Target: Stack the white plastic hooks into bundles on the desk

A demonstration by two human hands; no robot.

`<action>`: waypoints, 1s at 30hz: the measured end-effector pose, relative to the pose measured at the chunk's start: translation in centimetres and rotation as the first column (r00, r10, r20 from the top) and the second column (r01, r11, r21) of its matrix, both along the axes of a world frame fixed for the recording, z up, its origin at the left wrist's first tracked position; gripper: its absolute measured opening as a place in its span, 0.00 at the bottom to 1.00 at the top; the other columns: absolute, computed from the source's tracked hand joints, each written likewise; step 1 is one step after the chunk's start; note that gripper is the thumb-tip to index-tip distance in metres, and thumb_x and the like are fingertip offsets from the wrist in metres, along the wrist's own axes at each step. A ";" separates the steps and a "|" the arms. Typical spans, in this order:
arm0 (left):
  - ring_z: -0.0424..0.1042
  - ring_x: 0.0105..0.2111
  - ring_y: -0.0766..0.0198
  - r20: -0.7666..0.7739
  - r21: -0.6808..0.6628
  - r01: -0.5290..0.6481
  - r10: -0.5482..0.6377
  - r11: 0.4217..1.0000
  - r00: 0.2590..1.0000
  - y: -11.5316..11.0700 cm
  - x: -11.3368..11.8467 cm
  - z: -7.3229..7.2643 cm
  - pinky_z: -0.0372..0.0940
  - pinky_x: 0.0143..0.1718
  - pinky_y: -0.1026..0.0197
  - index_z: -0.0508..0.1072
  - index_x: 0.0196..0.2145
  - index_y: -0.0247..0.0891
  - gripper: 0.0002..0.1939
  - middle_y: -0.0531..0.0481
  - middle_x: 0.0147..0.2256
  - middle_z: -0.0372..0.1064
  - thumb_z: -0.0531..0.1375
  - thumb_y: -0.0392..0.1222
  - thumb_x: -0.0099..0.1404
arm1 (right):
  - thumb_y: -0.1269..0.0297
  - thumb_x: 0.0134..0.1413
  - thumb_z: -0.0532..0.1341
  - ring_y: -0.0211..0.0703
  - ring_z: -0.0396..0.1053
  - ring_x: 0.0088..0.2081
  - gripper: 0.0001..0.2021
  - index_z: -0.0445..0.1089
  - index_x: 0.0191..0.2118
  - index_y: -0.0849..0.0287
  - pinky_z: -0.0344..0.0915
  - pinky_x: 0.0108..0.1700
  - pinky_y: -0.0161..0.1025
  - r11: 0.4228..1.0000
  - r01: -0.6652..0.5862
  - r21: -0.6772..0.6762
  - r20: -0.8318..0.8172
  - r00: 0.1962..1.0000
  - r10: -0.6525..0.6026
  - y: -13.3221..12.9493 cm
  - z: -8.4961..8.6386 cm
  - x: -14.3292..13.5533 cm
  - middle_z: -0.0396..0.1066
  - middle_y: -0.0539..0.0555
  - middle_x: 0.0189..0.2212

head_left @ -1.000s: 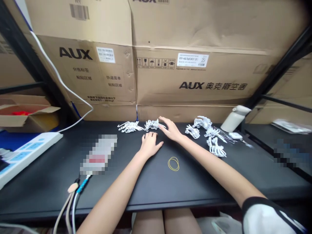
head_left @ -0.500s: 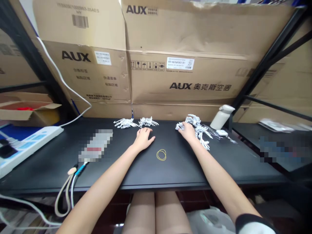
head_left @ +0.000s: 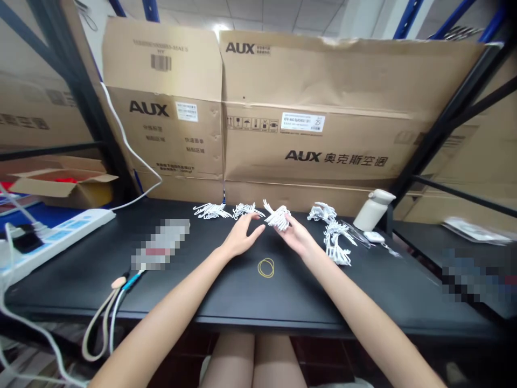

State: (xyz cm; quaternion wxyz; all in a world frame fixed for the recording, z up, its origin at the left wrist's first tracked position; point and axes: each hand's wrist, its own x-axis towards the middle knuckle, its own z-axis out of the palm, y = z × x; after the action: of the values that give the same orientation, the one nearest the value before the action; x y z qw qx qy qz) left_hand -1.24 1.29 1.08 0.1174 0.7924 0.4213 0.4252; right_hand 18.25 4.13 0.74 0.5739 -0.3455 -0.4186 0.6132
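A bundle of thin white hook-ended sticks [head_left: 278, 216] is in my right hand [head_left: 297, 234], raised a little above the black table. My left hand [head_left: 241, 237] is just to its left, fingers apart and holding nothing, with a gap between its thumb and the bundle. Behind my left hand lies another white bundle [head_left: 246, 209], partly covered by the fingers. Further left is a similar bundle [head_left: 212, 210]. To the right rest more white bundles [head_left: 322, 212], with several pieces [head_left: 337, 242] closer to me. A yellow rubber band [head_left: 266, 268], looped double, lies between my forearms.
A white bottle [head_left: 374, 210] and a small white case [head_left: 374, 237] stand at the back right. On the left are a blurred-out flat object [head_left: 161, 245] with a strap and a white power strip [head_left: 60, 237]. Large cardboard [head_left: 307, 140] walls the table's back.
My right hand has moved left from the right-hand pile, carrying a white bundle to the middle. The left hand has shifted slightly right in view. The camera has tilted up.
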 end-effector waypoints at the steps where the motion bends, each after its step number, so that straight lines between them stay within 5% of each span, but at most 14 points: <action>1: 0.67 0.50 0.55 0.033 -0.009 0.015 -0.015 1.000 0.999 -0.1 0.2 0.2 0.59 0.55 0.51 0.67 0.49 0.37 0.21 0.42 0.48 0.69 0.52 0.53 0.66 | 0.60 0.52 0.60 0.45 0.72 0.45 0.08 0.65 0.38 0.54 0.71 0.46 0.44 1.000 -0.008 -0.006 -0.021 1.000 0.008 -0.4 0.0 -0.4 0.73 0.55 0.39; 4: 0.70 0.47 0.55 0.089 -0.109 0.077 -0.068 0.991 0.994 -0.3 0.7 0.4 0.62 0.52 0.52 0.71 0.45 0.38 0.19 0.44 0.45 0.72 0.54 0.54 0.65 | 0.61 0.50 0.62 0.45 0.72 0.44 0.11 0.66 0.41 0.53 0.71 0.45 0.43 1.000 -0.009 -0.005 -0.082 0.997 0.009 -1.3 0.3 -1.4 0.73 0.54 0.40; 9: 0.72 0.45 0.54 0.337 -0.300 0.275 -0.168 0.913 0.926 0.0 1.7 -0.7 0.65 0.49 0.51 0.70 0.48 0.34 0.23 0.43 0.45 0.73 0.61 0.53 0.59 | 0.57 0.47 0.65 0.45 0.72 0.43 0.16 0.66 0.42 0.54 0.69 0.45 0.39 0.984 -0.003 0.181 0.054 0.999 -0.007 -2.5 0.5 -2.2 0.73 0.52 0.38; 17: 0.73 0.40 0.58 0.748 -0.474 0.512 0.021 0.716 0.664 -0.1 2.5 -1.0 0.71 0.41 0.54 0.71 0.43 0.31 0.27 0.42 0.42 0.73 0.71 0.42 0.47 | 0.55 0.44 0.66 0.46 0.69 0.48 0.24 0.64 0.48 0.57 0.65 0.52 0.42 0.948 -0.019 0.318 0.172 0.984 -0.038 -2.1 -0.3 -2.6 0.71 0.56 0.46; 21: 0.73 0.38 0.60 0.783 -0.496 0.526 0.093 0.691 0.615 -0.4 2.2 -0.3 0.72 0.37 0.58 0.72 0.41 0.32 0.23 0.43 0.40 0.73 0.71 0.38 0.47 | 0.62 0.43 0.65 0.42 0.71 0.39 0.15 0.66 0.39 0.57 0.69 0.40 0.39 0.936 0.102 0.338 0.160 0.973 -0.164 -1.1 -0.6 -1.5 0.72 0.53 0.38; 24: 0.73 0.37 0.61 0.797 -0.498 0.536 0.115 0.682 0.593 -0.5 2.2 0.0 0.72 0.36 0.58 0.72 0.39 0.31 0.21 0.43 0.40 0.73 0.71 0.36 0.47 | 0.69 0.43 0.60 0.35 0.66 0.26 0.04 0.63 0.27 0.58 0.67 0.28 0.34 0.864 0.213 0.456 0.201 0.921 -0.333 -0.9 -0.6 -0.7 0.67 0.47 0.24; 30: 0.73 0.34 0.62 0.785 -0.511 0.510 0.132 0.692 0.606 -0.2 2.1 -0.2 0.72 0.30 0.61 0.73 0.38 0.32 0.20 0.44 0.38 0.73 0.71 0.37 0.46 | 0.65 0.45 0.62 0.38 0.67 0.26 0.11 0.71 0.37 0.61 0.67 0.21 0.33 0.887 -0.070 0.456 0.412 0.900 -0.141 -1.7 -0.4 -0.4 0.68 0.50 0.25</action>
State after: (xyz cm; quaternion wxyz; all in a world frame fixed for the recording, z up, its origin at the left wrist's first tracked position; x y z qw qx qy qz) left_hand 0.83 1.09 0.85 0.6224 0.4677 0.3599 0.5141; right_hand 17.90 2.46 0.38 0.5429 -0.3351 -0.6622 0.3930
